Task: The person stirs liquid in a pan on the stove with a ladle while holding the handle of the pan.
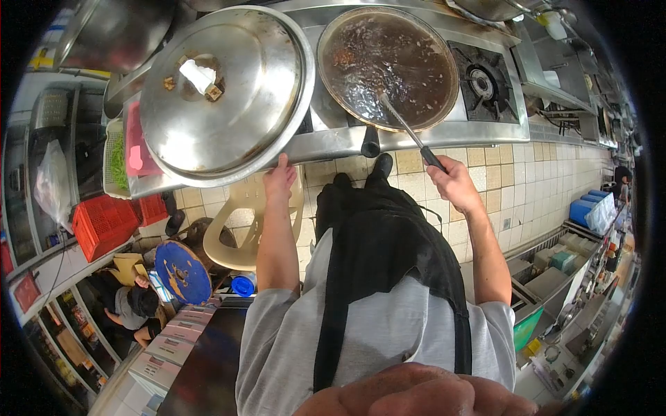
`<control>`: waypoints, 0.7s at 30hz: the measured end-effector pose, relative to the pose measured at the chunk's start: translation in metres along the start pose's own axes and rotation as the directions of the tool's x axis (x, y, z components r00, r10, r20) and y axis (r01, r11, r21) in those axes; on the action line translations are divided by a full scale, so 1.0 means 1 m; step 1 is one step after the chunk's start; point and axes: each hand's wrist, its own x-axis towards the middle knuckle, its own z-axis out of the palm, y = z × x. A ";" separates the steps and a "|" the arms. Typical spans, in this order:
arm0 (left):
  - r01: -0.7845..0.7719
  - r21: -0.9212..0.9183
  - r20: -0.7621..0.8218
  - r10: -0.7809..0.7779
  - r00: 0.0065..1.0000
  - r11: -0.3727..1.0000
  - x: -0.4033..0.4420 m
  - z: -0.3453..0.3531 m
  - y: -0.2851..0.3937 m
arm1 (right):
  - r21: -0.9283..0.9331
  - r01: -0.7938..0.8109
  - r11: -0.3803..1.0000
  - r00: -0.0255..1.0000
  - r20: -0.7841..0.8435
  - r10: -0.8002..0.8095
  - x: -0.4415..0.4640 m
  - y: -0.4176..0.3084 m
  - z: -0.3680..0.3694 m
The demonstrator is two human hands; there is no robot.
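My right hand [454,182] is wrapped round the black grip of a long metal cooking utensil [406,121]. Its lower end dips into dark brown liquid, which hides the head. That liquid, with bits floating in it, fills a wide round pan [454,66] on the stove; the pan's dark tubular handle [371,142] points toward me. To the left lies a large domed metal lid [236,125] with a white-wrapped knob [199,76]. My left hand [279,179] grips the lid's near right rim, thumb on the edge; the other fingers are partly hidden.
A gas burner [481,82] sits right of the pan. A beige plastic chair [232,243] stands below the lid, near red crates [104,225] and a green-filled basket [116,156]. Another person [135,305] is at lower left. Counters with kitchenware [569,270] line the right side.
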 end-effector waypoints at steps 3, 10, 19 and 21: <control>0.002 0.002 -0.015 -0.002 1.000 1.000 -0.001 0.001 0.000 | 0.133 -0.047 0.990 0.999 0.031 0.043 -0.002 -0.003 0.001; 0.017 0.008 -0.016 -0.017 1.000 1.000 0.001 0.002 0.001 | 0.270 -0.102 0.957 0.994 0.063 0.089 -0.012 -0.004 -0.004; 0.023 0.013 -0.033 -0.022 0.999 1.000 -0.001 0.003 0.002 | 0.233 -0.077 0.969 0.997 0.036 0.071 -0.030 -0.004 -0.012; 0.023 0.012 -0.035 -0.023 0.999 1.000 -0.001 0.003 0.002 | 0.227 -0.070 0.971 0.998 0.024 0.066 -0.033 -0.002 -0.013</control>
